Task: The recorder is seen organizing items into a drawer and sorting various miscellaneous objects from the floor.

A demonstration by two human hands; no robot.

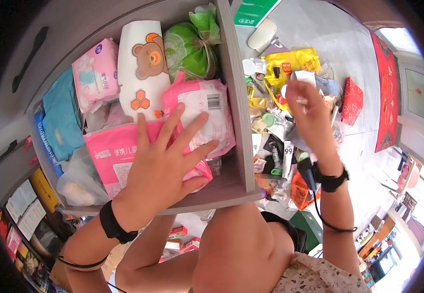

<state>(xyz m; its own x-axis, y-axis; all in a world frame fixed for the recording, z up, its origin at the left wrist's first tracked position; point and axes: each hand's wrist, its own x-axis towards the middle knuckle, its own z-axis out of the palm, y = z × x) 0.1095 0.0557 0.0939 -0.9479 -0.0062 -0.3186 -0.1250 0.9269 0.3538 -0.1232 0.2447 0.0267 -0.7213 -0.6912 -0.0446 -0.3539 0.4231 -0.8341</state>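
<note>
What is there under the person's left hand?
The left hand partly covers a flat pink package and a pink-and-white package; what lies beneath these packages cannot be seen.

Inside the drawer (243, 122), the left hand (160, 166) hides part of the pink pouch (107, 146). Right of the drawer, the blurred right hand (313, 117), its grip unclear, covers some clutter (273, 146)

On my feed I see a green box (255, 11) at the top edge, a long red strip (387, 93) at right, pale paper sheets (25, 207) lower left.
</note>
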